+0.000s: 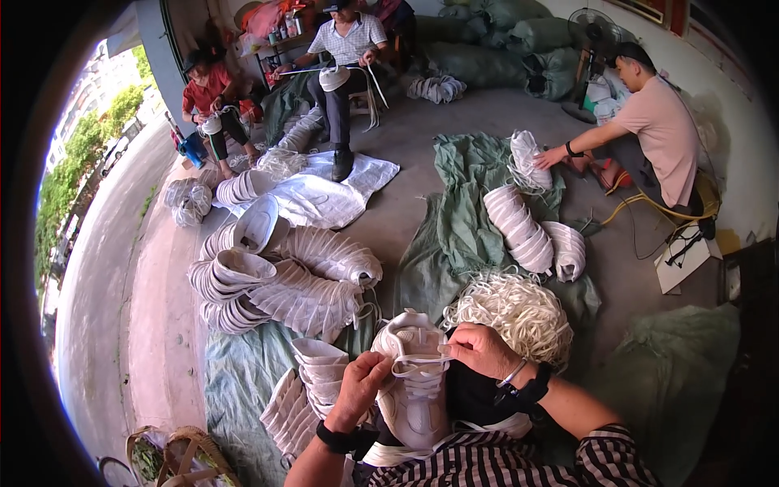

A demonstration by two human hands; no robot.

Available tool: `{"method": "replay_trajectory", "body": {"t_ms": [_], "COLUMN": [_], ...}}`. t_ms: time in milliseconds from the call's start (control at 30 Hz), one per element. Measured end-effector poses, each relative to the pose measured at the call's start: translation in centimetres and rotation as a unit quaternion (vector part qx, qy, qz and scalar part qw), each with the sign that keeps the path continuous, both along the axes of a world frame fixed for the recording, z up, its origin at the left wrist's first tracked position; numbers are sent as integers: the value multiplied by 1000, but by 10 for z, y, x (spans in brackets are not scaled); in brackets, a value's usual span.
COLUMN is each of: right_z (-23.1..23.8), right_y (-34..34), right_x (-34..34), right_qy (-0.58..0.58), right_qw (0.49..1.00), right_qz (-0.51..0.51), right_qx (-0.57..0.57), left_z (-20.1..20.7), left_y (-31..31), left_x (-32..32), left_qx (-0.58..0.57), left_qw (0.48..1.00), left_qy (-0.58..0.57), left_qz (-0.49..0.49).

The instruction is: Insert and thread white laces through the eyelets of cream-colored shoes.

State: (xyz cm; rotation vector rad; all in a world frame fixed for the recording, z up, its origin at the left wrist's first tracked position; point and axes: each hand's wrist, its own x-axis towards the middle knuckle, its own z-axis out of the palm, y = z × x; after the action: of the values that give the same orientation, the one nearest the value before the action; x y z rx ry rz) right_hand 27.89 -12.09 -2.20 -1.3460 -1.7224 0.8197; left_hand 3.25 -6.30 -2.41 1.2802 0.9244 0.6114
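A white shoe upper [418, 406] rests on my lap, its opening pointing away from me and its eyelet rows facing up. White lace [422, 357] zigzags through the lower eyelets and crosses near the top. At the left edge of the upper, my left hand [363, 385] is closed, thumb and fingers pinching the lace. My right hand [485, 351] pinches the lace at the upper's right edge, near the top eyelets. The exact lace ends are hidden by my fingers. Just beyond my right hand lies a big heap of loose white laces [519, 312].
Nested stacks of white uppers [324, 252] lie front left, and more [519, 227] on green sheeting [466, 219]. A co-worker [661, 134] reaches for a bundle at right; two people [345, 49] sit at the back. Green sacks [495, 65], a fan [592, 36] and a basket [191, 458] stand around.
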Motion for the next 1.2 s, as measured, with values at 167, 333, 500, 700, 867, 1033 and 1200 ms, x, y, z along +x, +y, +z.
{"method": "replay_trajectory", "body": {"t_ms": [167, 333, 500, 700, 867, 1033, 1200], "right_z": [22, 9, 2, -9, -4, -6, -11], "right_y": [27, 42, 46, 43, 42, 47, 55], "right_x": [-24, -51, -48, -49, -50, -40, 10], "right_qy": [-51, -99, -5, 39, 48, 22, 71], "right_qw": [998, 994, 996, 997, 995, 996, 995], "right_qz": [-21, 2, 21, 31, 29, 21, -19], "right_qx": [32, -41, -84, -50, -80, -84, -72], "left_z": [2, 5, 19, 17, 0, 13, 18], "left_y": [1, 3, 10, 2, 22, 20, 23], "left_x": [-1, -5, -1, 8, 0, 8, 1], "left_qx": [-26, -31, -54, 451, 37, 0, -75], "left_qw": [1000, 999, 996, 851, 998, 996, 995], "left_qy": [-7, 3, 71, 270, 38, 72, 46], "left_qz": [-2, -16, -15, 0, -38, -59, -55]}}
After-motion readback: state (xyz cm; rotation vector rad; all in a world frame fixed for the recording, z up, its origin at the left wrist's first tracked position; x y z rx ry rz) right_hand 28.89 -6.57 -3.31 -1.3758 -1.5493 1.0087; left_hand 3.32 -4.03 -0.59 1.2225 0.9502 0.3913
